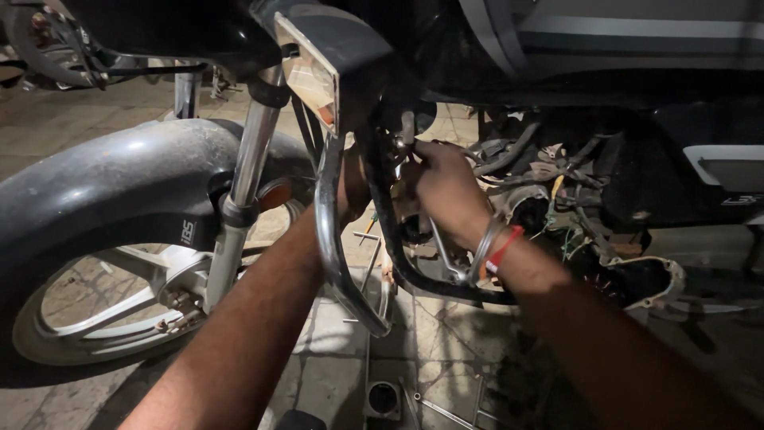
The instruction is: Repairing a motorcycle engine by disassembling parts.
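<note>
Right hand (447,185) closes its fingers on a small fitting among the motorcycle's exposed wiring (549,179) at frame centre. Left hand is hidden behind the chrome crash guard (334,239); its grip cannot be told. Side cover is off, engine casing (652,279) open, loose parts lie on the floor (446,350): reassembly looks unfinished.

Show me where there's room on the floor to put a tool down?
Bare paving lies between the front wheel and the chrome crash guard. Below the engine it is crowded: a small square part and metal rods lie there. Both hands, right hand, fill the frame gap.
</note>
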